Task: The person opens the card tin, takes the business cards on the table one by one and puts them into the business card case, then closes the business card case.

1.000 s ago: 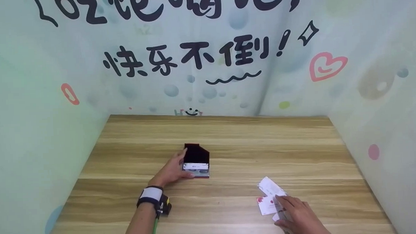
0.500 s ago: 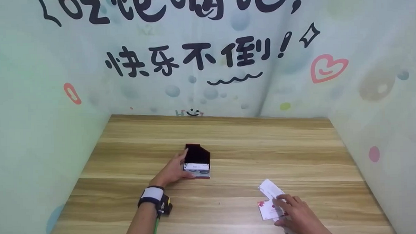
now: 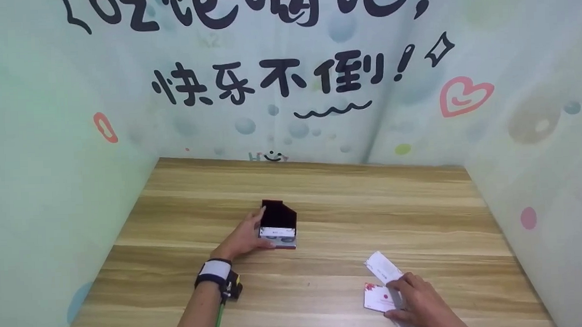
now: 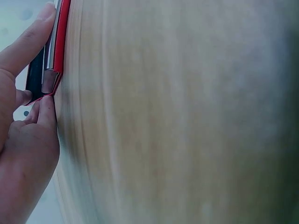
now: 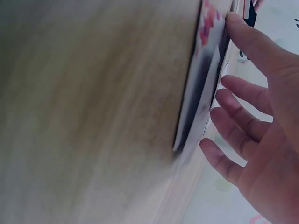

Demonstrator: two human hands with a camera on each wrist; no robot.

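Observation:
My left hand (image 3: pixel 241 238) grips an opened card case (image 3: pixel 278 217) from its left side, the thumb along the near part and a finger at the raised lid. The case has a black lining, a silver base and a red edge. A white card (image 3: pixel 277 231) shows inside it. On the right, my right hand (image 3: pixel 416 297) rests over several loose white cards. One is a card with red flowers (image 3: pixel 379 298); another white card (image 3: pixel 383 266) slants up and away behind it. In the right wrist view the thumb (image 5: pixel 236 23) touches the cards and the other fingers stay spread, loosely bent.
Wood-patterned table (image 3: pixel 316 191) lies under everything. A printed cloth (image 3: pixel 246 121) with black lettering hangs behind it and along both sides. A strap (image 3: pixel 213 271) with a small black camera (image 3: pixel 235 285) is on the left wrist, and a green cable runs from it.
The flowered card has slid toward me under the right hand, widening the gap to the slanted card. The left hand and the case hold still; the head view has shifted slightly.

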